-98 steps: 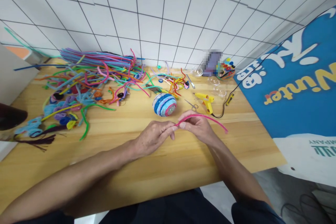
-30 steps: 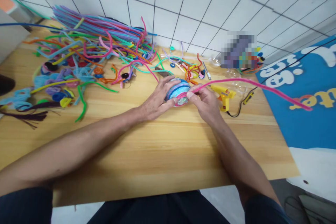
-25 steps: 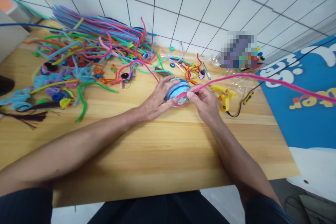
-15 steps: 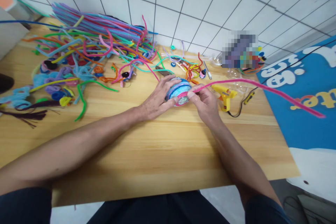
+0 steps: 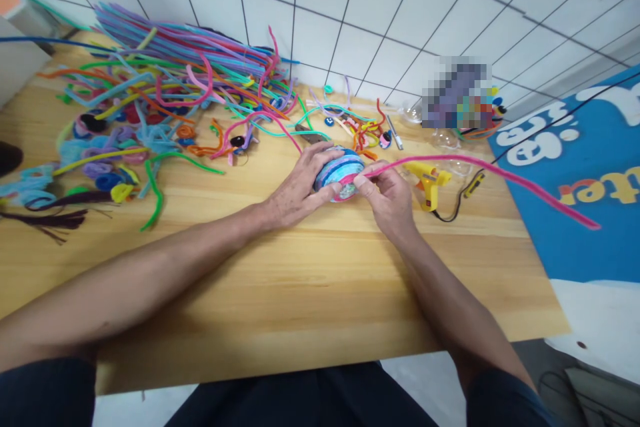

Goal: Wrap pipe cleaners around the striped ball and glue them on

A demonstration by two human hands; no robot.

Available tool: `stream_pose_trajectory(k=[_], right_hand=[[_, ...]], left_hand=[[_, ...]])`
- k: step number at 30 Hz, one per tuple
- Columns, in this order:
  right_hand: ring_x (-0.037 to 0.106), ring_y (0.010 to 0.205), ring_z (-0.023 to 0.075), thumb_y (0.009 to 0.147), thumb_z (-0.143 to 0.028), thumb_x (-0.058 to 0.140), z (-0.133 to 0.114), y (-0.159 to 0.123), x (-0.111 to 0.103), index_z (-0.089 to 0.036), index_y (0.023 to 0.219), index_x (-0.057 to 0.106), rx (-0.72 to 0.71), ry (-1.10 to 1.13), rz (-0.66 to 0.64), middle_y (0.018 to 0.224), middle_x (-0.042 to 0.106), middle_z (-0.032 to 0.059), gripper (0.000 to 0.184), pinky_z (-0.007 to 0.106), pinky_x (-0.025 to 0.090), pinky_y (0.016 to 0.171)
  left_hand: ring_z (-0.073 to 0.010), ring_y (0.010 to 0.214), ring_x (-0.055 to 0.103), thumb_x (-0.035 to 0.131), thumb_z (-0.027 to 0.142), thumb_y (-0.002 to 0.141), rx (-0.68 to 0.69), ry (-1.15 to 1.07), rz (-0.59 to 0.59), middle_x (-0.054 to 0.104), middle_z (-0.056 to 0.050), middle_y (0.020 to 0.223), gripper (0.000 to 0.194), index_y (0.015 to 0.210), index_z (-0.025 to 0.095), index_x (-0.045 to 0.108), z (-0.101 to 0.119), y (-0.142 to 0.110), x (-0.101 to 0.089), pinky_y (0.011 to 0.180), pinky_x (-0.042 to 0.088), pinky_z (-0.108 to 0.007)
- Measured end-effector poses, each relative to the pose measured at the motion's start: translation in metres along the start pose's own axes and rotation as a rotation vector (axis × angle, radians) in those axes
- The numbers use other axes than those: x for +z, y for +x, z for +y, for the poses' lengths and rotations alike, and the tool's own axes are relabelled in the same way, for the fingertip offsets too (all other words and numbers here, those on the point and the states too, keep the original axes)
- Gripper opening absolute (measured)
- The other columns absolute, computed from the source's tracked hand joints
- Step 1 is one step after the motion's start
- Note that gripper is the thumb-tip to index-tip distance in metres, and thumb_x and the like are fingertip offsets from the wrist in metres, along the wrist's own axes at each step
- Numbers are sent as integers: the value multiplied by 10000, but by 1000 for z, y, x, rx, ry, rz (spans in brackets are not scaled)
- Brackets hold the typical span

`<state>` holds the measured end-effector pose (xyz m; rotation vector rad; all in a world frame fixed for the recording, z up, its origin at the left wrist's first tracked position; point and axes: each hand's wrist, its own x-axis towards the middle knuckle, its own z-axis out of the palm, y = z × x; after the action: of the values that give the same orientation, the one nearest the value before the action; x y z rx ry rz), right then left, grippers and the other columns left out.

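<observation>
A ball wound with blue, light-blue and pink pipe cleaner point(image 5: 345, 165) sits on the wooden table, its pink-ringed end turned toward me. My left hand point(image 5: 305, 183) grips it from the left, thumb in front and fingers over the top. Between thumb and fingers, my right hand point(image 5: 390, 197) pinches a long pink pipe cleaner point(image 5: 465, 159) against the ball's right side. The free length arches out to the right and droops at its tip. Fingers partly hide where this strand meets the ball.
Loose pipe cleaners point(image 5: 165, 97) and a bundle point(image 5: 185, 43) lie at back left. A yellow glue gun point(image 5: 427, 183) with a black cord is right of my right hand. Clear plastic balls point(image 5: 447, 140), a knife-like pen point(image 5: 394, 132) and a blue sign point(image 5: 575, 193) are beyond.
From holding the pink pipe cleaner in front of the ball, my hands have gone onto the ball, left gripping, right pressing the strand to it. Lately only the strand's free end sways.
</observation>
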<state>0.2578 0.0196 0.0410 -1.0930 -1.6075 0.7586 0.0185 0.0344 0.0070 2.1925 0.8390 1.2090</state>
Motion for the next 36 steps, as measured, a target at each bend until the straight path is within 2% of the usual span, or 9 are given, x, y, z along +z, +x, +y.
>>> stream_pose_trajectory(k=[6,14,19,25,36], right_hand=[[723,875,230,1026,-630,842,-1,0,0,-284,970,769,-30,-59,-16,957,800,25,358,419,594,828],[709,834,221,1046,-608,804,-7,-2,2,-273,967,739,-46,-121,-16,890,771,16,350,406,582,804],[708,839,224,1036,-569,809,-7,-3,3,-276,947,747,-49,-138,5,917,783,25,313,410,589,812],[696,829,218,1007,-443,828,-7,-4,4,-276,923,765,-59,-118,34,906,776,16,198,399,561,802],[675,817,208,974,-360,817,-11,-6,8,-271,906,755,-62,-107,62,875,760,0,128,389,538,790]], left_hand=[[-360,1665,524,595,556,1193,73,-1,41,605,-173,1682,569,1688,291,501,0,1,0,1410,458,-676],[-352,1650,537,638,570,1183,56,-9,66,612,-180,1663,564,1651,272,535,0,1,1,1397,473,-650],[-360,1636,549,679,567,1165,39,-7,58,619,-174,1655,572,1641,279,545,0,2,0,1395,469,-663],[-361,1644,542,655,551,1174,33,0,49,603,-176,1647,525,1614,286,545,1,2,2,1389,478,-670],[-342,1592,571,610,537,1190,62,35,90,601,-175,1599,493,1601,280,523,0,1,7,1366,510,-647]])
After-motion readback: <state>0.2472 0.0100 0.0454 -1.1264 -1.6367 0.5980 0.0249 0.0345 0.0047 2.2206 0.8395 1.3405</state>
